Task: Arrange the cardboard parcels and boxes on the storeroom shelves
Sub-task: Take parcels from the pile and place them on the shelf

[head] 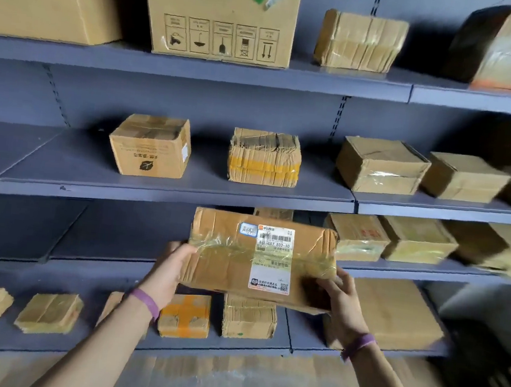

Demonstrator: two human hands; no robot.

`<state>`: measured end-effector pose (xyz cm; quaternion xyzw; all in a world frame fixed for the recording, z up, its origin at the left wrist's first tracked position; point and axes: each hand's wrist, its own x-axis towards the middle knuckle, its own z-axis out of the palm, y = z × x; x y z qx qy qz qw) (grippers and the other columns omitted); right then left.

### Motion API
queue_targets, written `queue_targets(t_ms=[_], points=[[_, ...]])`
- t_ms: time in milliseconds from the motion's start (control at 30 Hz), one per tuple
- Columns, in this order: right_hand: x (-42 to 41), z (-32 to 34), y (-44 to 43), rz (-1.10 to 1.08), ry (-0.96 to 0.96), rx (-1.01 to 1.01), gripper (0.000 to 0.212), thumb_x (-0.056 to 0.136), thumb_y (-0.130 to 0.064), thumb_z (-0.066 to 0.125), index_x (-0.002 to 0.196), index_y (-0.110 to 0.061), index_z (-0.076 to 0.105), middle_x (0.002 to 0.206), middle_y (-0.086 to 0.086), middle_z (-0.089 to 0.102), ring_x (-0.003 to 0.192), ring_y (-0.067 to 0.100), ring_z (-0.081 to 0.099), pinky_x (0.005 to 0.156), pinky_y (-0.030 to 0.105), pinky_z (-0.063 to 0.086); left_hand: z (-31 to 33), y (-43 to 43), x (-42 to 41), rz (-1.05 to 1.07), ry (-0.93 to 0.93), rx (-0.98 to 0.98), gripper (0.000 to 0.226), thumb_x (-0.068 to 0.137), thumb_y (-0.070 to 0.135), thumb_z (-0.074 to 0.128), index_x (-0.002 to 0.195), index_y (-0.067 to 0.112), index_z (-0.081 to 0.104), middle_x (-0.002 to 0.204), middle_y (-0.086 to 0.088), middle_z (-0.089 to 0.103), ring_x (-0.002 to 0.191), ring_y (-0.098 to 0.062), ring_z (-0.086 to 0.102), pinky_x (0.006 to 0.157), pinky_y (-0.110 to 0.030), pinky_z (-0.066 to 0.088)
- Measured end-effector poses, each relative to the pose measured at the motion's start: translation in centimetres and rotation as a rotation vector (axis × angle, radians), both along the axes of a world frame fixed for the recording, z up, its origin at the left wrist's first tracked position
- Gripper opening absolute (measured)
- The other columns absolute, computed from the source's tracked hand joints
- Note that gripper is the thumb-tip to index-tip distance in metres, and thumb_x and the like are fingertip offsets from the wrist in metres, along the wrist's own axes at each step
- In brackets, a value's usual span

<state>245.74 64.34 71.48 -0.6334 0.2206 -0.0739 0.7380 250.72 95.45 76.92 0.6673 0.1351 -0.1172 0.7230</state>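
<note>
A flat cardboard parcel (226, 253) with clear tape and a white shipping label is held in the air in front of the third shelf (101, 240) of a blue-grey rack. My left hand (174, 263) grips its left end, fingers hidden behind it. My right hand (336, 293) grips its lower right corner, thumb on the front face. Both wrists wear purple bands. Behind the parcel a small box (272, 212) peeks out on the same shelf.
The shelf above (185, 190) holds a leaf-logo box (150, 147), a yellow-taped parcel (264, 158) and two boxes at the right. Large cartons (219, 13) stand on the top shelf. Several small parcels, one orange-taped (185, 315), lie on the lowest shelf.
</note>
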Motion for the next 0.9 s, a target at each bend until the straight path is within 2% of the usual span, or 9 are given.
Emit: queue_targets(t_ms=[67,133,200,267,367,567,733,833,900], points=[[-1.7,0.4,-1.3,-0.114,-0.014,0.004,0.036,0.092,0.001,0.061,0.125,-0.008,0.05,0.101,0.009,0.065,0.082,0.017,0.061,0.076,0.031,0.05,0.0,-2.4,2.0,-0.042,0.014,-0.027,0.051,0.066,0.04,0.064,0.106,0.01,0.053,0.102,-0.015,0.059,0.086,-0.023,0.059,0.074,-0.034,0.047],[-3.7,0.8,-2.6,-0.207,-0.012,-0.002,0.042,0.087,-0.007,0.066,0.126,-0.01,0.051,0.106,0.009,0.063,0.088,0.018,0.061,0.076,0.03,0.05,0.1,-5.1,3.3,-0.134,0.034,-0.042,0.055,0.063,0.04,0.063,0.108,0.011,0.05,0.106,-0.017,0.058,0.089,-0.026,0.058,0.078,-0.036,0.047],[-5.8,1.1,-4.1,-0.284,-0.016,-0.034,0.054,0.079,-0.021,0.071,0.128,-0.007,0.053,0.111,0.009,0.062,0.095,0.02,0.062,0.074,0.027,0.051,-0.3,-8.0,4.2,-0.225,0.047,-0.046,0.055,0.073,0.036,0.069,0.116,0.007,0.05,0.109,-0.019,0.059,0.091,-0.027,0.059,0.075,-0.035,0.048],[-8.3,1.4,-5.8,-0.358,-0.019,-0.042,0.064,0.07,-0.03,0.071,0.124,-0.002,0.055,0.105,0.009,0.058,0.085,0.016,0.059,0.063,0.019,0.05,-0.9,-10.9,4.6,-0.315,0.046,-0.027,0.04,0.091,0.026,0.065,0.123,0.005,0.052,0.11,-0.017,0.061,0.09,-0.025,0.06,0.068,-0.031,0.05],[-12.0,2.1,-8.0,-0.469,-0.007,-0.045,0.048,0.069,-0.025,0.068,0.11,-0.002,0.061,0.093,0.007,0.058,0.071,0.006,0.054,0.056,0.013,0.046,-0.9,-15.7,4.2,-0.461,0.034,-0.026,0.041,0.082,0.034,0.068,0.113,0.01,0.058,0.106,-0.012,0.064,0.088,-0.021,0.062,0.078,-0.033,0.05],[-19.9,1.9,-12.5,-0.749,-0.022,-0.052,0.072,0.059,-0.037,0.072,0.124,-0.01,0.061,0.123,0.015,0.063,0.095,0.014,0.064,0.071,0.022,0.052,-1.2,-27.0,1.3,-0.674,0.051,-0.073,0.026,0.087,0.026,0.067,0.102,0.009,0.056,0.096,-0.015,0.064,0.085,-0.026,0.062,0.067,-0.033,0.049],[-25.1,1.7,-17.6,-0.867,-0.008,-0.087,0.043,0.068,-0.023,0.065,0.107,-0.006,0.069,0.107,0.01,0.071,0.094,0.018,0.065,0.078,0.031,0.05,-2.0,-36.1,-2.1,-0.817,0.069,-0.06,0.012,0.095,0.023,0.061,0.097,0.014,0.055,0.095,-0.017,0.065,0.082,-0.028,0.062,0.069,-0.035,0.049],[-27.8,-0.6,-22.9,-0.958,0.008,-0.065,0.07,0.062,-0.033,0.072,0.124,-0.004,0.059,0.125,0.019,0.064,0.114,0.031,0.064,0.085,0.035,0.051,-1.7,-41.6,-3.8,-0.856,0.058,-0.058,0.026,0.083,0.033,0.07,0.095,0.015,0.056,0.098,-0.018,0.065,0.086,-0.029,0.063,0.073,-0.036,0.05],[-29.4,-2.6,-27.1,-0.962,-0.005,-0.066,0.072,0.063,-0.035,0.072,0.128,-0.007,0.058,0.129,0.019,0.062,0.118,0.033,0.061,0.092,0.041,0.052,-1.4,-45.5,-4.8,-0.886,0.067,-0.046,0.044,0.067,0.04,0.071,0.101,0.013,0.058,0.103,-0.02,0.067,0.091,-0.032,0.065,0.08,-0.042,0.053]])
